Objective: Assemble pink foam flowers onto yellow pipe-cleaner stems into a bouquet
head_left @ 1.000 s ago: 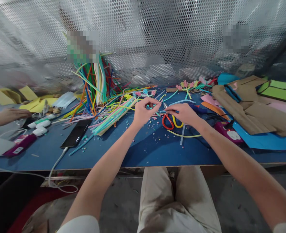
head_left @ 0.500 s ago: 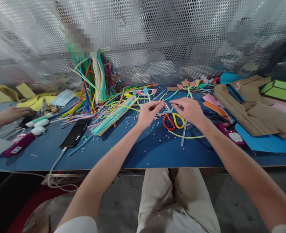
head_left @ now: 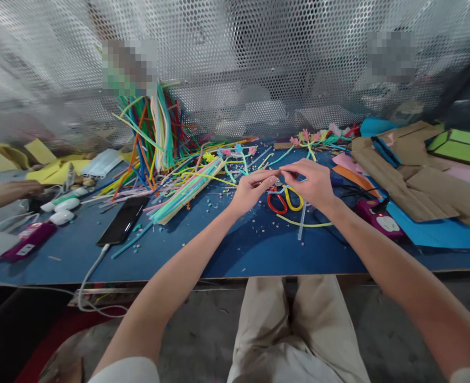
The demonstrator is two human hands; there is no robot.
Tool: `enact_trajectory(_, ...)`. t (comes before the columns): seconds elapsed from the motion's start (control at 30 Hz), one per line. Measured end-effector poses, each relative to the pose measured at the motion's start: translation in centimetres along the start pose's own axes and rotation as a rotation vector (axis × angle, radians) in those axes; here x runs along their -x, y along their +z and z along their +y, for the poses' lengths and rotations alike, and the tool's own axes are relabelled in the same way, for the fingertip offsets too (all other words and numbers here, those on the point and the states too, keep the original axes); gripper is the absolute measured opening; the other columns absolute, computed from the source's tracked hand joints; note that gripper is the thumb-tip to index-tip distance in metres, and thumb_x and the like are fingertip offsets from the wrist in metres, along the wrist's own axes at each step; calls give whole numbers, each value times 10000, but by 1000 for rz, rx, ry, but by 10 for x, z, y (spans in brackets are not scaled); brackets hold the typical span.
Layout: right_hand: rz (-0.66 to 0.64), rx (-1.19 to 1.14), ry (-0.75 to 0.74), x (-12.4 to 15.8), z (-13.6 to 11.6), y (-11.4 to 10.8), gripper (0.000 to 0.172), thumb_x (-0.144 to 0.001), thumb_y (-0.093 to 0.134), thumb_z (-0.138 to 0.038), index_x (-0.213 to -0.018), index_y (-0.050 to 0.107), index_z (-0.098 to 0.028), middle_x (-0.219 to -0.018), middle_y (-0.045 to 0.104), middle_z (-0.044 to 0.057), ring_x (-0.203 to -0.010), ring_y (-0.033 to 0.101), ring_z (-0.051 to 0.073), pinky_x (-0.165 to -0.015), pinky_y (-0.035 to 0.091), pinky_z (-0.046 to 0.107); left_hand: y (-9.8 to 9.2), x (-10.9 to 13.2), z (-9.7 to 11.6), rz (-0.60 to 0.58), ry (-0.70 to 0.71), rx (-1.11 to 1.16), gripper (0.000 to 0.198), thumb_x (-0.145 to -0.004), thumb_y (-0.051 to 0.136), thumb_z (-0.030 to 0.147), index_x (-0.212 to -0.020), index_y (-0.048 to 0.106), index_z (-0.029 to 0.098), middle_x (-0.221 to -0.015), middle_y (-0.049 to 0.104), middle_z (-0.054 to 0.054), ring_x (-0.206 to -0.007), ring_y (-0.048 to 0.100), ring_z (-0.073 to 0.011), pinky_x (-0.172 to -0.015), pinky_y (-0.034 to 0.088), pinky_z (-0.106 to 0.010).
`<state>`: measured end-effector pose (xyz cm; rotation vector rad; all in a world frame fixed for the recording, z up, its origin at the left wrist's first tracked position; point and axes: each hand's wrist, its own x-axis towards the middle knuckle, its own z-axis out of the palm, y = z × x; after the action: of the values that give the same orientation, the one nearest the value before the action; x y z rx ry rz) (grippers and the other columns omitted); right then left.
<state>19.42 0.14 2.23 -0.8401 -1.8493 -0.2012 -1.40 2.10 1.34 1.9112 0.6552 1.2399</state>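
Above the scissors, my left hand (head_left: 253, 190) and my right hand (head_left: 310, 181) meet at the fingertips, thumbs and fingers pinched. A short light-blue pipe cleaner (head_left: 284, 189) shows between them, mostly hidden by the fingers. Under the hands lie the scissors with one red handle (head_left: 277, 202) and one yellow handle; the fingers hide part of the blades. A pale translucent stick (head_left: 301, 226) and a yellow pipe cleaner (head_left: 310, 224) rest by the handles. Behind are pipe-cleaner flowers (head_left: 238, 149) in blue, pink and yellow, and more flowers (head_left: 307, 136) farther right.
Bundled pipe cleaners (head_left: 187, 192) and a tall bunch (head_left: 165, 133) stand left. A phone (head_left: 122, 221) with a cable lies nearer. At far left is another person's hand (head_left: 17, 192) by a purple power strip (head_left: 30, 240). Right are brown paper (head_left: 422, 186) and another purple strip (head_left: 380, 217).
My hands have drawn together; the fingertips, apart before, now meet. The left hand has moved slightly right and lower. The other person's hand has shifted left.
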Motion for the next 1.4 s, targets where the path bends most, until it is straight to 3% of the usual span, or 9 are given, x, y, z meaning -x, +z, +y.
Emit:
enact_trajectory(0.2, 30, -25, -8, -1, 2, -2, 145, -945, 644, -249, -988, 781, -232, -840, 783, 33, -718, 689, 170, -719, 565, 325, 0, 1, 2, -16, 43, -64, 319, -955, 674, 447, -1182, 794, 257, -1151, 764, -87, -969, 688, -171, -733, 540, -262)
enact_trajectory(0.43, -14, -14, 71, -3, -2, -6, 136, -909, 643, -230, -926, 777, -222, -773, 758, 17, -674, 678, 161, -691, 553, 303, -1, 3, 4, -75, 91, -160, 354, -983, 640, 428, -1277, 743, 261, -1222, 729, -97, -855, 655, -135, -595, 452, -218)
enact_trajectory(0.53, 7, -17, 152, -3, 0, -6, 136, -898, 632, -241, -893, 763, -204, -790, 766, 28, -675, 682, 167, -698, 557, 305, 1, 3, 5, -139, 128, -200, 409, -992, 623, 432, -1351, 695, 248, -1266, 708, -115, -852, 654, -137, -609, 463, -220)
enact_trajectory(0.63, -8, -22, 198, -3, 6, -7, 133, -899, 620, -241, -870, 744, -203, -775, 749, 26, -669, 668, 167, -694, 549, 307, 4, 4, 5, -170, 161, -206, 407, -1006, 602, 409, -1369, 682, 243, -1289, 693, -125, -987, 662, -175, -701, 509, -241)
enact_trajectory(0.97, -82, -54, -12, -2, 12, -9, 73, -953, 631, -235, -993, 690, -222, -925, 731, 51, -783, 681, 179, -724, 556, 316, 4, 5, 8, -104, -55, 138, 382, -953, 676, 421, -1284, 743, 243, -1228, 737, -105, -1075, 657, -209, -819, 559, -290)
enact_trajectory(1.07, -58, -41, -59, 0, 13, -10, 82, -975, 631, -273, -1002, 701, -238, -944, 754, 55, -859, 710, 197, -774, 571, 334, 3, 6, 9, -90, -120, 210, 391, -942, 685, 439, -1277, 749, 247, -1213, 749, -96, -968, 669, -186, -781, 555, -286)
enact_trajectory(1.23, -41, -47, -138, -2, 14, -13, 89, -978, 643, -289, -1002, 724, -261, -953, 782, 41, -873, 715, 204, -828, 570, 366, 1, 6, 10, -74, -134, 220, 383, -935, 689, 452, -1246, 768, 243, -1151, 773, -86, -790, 625, -138, -728, 515, -277)
enact_trajectory(1.4, -92, -23, -185, -5, 13, -14, 73, -974, 641, -275, -981, 709, -248, -946, 782, 35, -855, 689, 201, -828, 546, 363, -3, 4, 13, -75, -135, 188, 380, -905, 714, 474, -1171, 799, 216, -1093, 787, -95, -816, 646, -157, -700, 499, -268)
